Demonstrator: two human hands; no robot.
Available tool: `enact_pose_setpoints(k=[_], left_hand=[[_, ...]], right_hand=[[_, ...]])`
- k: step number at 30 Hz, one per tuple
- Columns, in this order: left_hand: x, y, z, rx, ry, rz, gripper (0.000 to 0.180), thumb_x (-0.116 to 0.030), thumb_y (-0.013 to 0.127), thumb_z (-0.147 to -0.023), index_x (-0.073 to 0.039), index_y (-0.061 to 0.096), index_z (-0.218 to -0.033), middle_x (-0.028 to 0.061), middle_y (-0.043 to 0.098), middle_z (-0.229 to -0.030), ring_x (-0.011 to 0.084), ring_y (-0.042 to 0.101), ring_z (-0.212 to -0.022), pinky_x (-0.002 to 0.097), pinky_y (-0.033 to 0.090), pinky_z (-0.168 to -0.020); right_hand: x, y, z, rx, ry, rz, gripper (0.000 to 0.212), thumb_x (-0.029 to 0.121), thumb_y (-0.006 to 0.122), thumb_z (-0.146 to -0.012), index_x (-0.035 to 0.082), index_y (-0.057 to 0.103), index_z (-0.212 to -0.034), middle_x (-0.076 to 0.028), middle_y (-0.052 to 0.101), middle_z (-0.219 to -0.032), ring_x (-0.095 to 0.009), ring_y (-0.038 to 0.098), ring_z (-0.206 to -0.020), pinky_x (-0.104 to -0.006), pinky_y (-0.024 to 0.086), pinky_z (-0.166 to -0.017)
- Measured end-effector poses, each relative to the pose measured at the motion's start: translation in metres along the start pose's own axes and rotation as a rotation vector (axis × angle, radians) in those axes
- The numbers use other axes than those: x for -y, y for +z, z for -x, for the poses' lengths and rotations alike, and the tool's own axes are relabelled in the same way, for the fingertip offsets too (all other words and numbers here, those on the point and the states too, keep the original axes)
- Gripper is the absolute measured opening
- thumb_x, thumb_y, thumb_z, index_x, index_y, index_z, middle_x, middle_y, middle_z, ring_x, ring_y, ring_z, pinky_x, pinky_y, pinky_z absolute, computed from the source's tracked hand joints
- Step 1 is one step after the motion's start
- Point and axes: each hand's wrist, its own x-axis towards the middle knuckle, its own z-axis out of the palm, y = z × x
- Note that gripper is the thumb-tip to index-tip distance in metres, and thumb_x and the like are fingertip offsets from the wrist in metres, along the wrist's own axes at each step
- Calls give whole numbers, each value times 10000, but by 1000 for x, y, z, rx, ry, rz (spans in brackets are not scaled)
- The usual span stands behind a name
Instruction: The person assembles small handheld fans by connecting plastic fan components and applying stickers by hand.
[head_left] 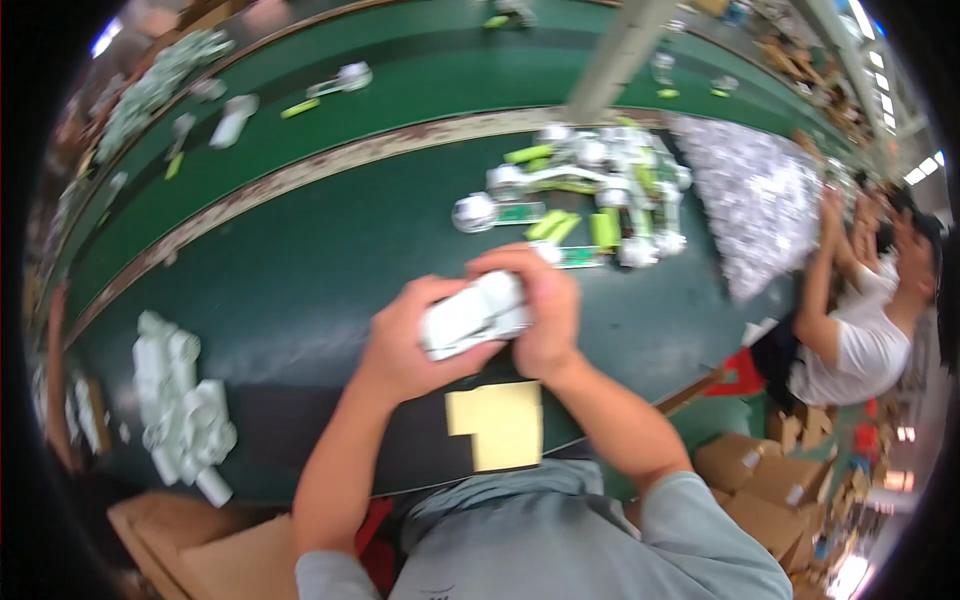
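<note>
Between my two hands, above the middle of the dark green table point(300, 260), is a white plastic housing point(468, 318). My left hand point(402, 340) wraps round its left end. My right hand point(545, 310) grips the right end, fingers curled over the top. Blur hides the housing's finer details. Just beyond my right hand lies a pile of circuit assemblies point(610, 180) with white round parts, green boards and yellow-green battery packs. A yellow paper sheet point(508, 425) rests on a black mat point(330, 430) below my hands.
More white housings point(180, 405) are heaped at the table's left. A green conveyor belt point(420, 65) carrying scattered assemblies runs along the far side. Silvery bubble-like sheeting point(750, 200) lies at the right, near a co-worker in a white shirt point(860, 340). Cardboard boxes point(760, 480) stand lower right.
</note>
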Motion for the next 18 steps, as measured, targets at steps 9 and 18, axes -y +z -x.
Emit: enact_pose_setpoints(k=[9,18], left_hand=[[-8,-7,2,59,-23,55,608,-202,943,-718,-36,577,-1175,120,703,-1018,262,731,-904,354,585,-767],[-2,-7,4,89,16,109,598,-185,934,-726,-33,561,-1168,133,717,-1033,272,735,-905,366,580,-767]], right_hand=[[3,16,-2,-101,-127,29,505,255,307,-1066,-41,663,-864,-155,621,-806,-203,553,-682,-345,448,-648],[8,12,-3,-85,-120,65,523,270,311,-1063,-35,664,-828,-147,613,-777,-205,545,-669,-336,420,-627]])
